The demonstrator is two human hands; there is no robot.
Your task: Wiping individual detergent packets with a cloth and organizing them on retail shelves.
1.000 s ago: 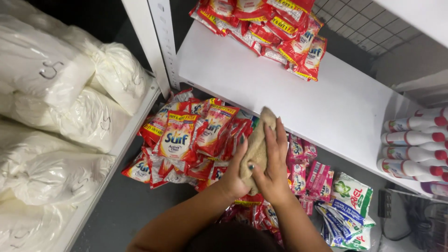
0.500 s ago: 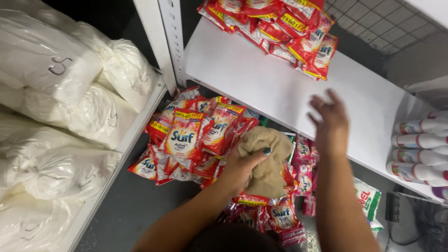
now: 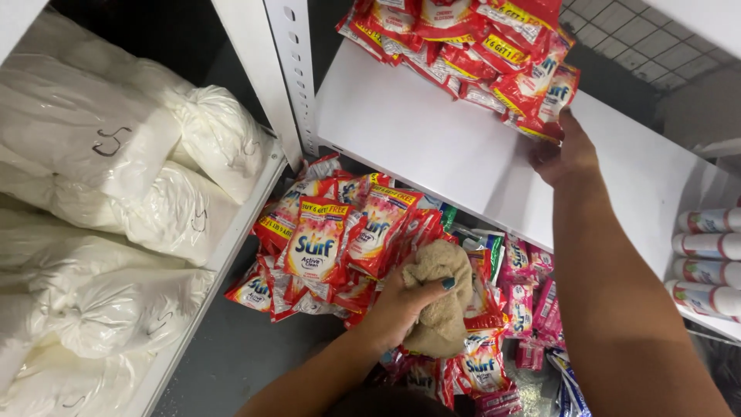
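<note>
Head view, looking down between two racks of shelving: nearest to us, our left hand [image 3: 405, 305] is clenched around a crumpled beige cloth [image 3: 440, 305], fingers wrapped over its top so the loose bulk hangs below the fist, bunched the way a rag is gripped for wiping. It sits directly above the heap of red detergent sachets [image 3: 332, 247] spilled across the lower shelf, with pink sachets [image 3: 532, 297] and green-and-white packets [image 3: 488, 245] just beside them to the right. Farther up, our right hand [image 3: 567, 154] reaches onto the white upper shelf board [image 3: 417, 135], fingers curled against the near edge of a second pile of red sachets [image 3: 478, 46] stacked toward the back; we cannot tell whether it has pinched a packet or merely presses against the pile, since the fingertips are hidden under the packaging. Most of the board in front of that pile lies bare, the sachets crowded to the rear. At the right edge, white bottles with red caps [image 3: 710, 255] lie on their sides in a row. On the neighbouring rack to the left, beyond the perforated white upright [image 3: 297, 69], knotted white plastic sacks [image 3: 116, 185] bearing handwritten marks are packed tightly on the shelves.
</note>
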